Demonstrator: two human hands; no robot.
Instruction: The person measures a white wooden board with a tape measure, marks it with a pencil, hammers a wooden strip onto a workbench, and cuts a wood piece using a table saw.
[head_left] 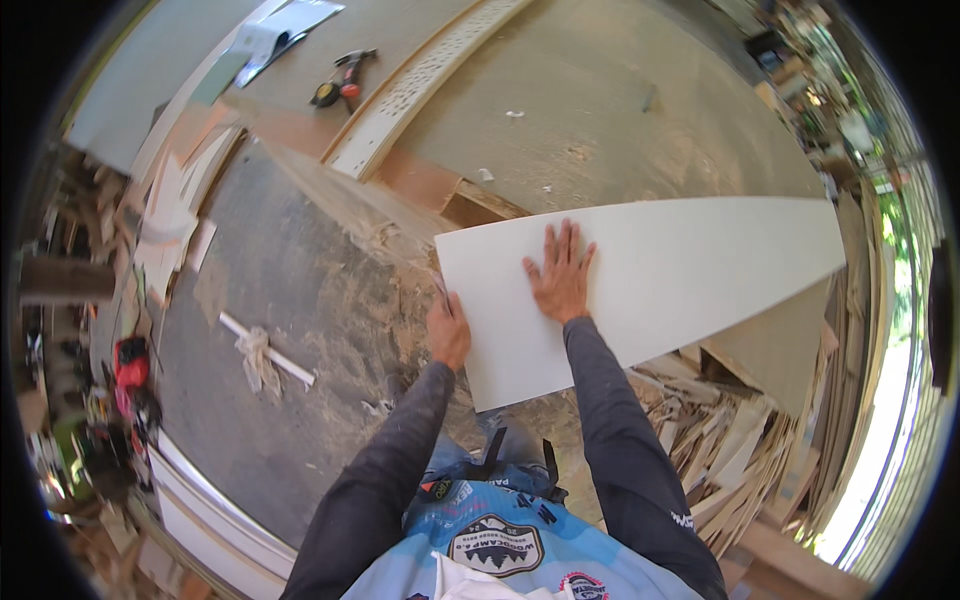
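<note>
A large white board, tapering toward the right, lies flat in front of me, its left part over the edge of the workbench. My right hand rests flat on its upper face with the fingers stretched out, holding nothing. At the board's short left edge, my left hand is closed. A thin, dark sliver shows above its fingers against the edge, too small to name. The fingers' inner side is hidden.
Beyond the board the workbench holds a long perforated strip, a hammer and a tape measure. Wood offcuts pile up at the lower right. A white stick lies on the dusty floor at left.
</note>
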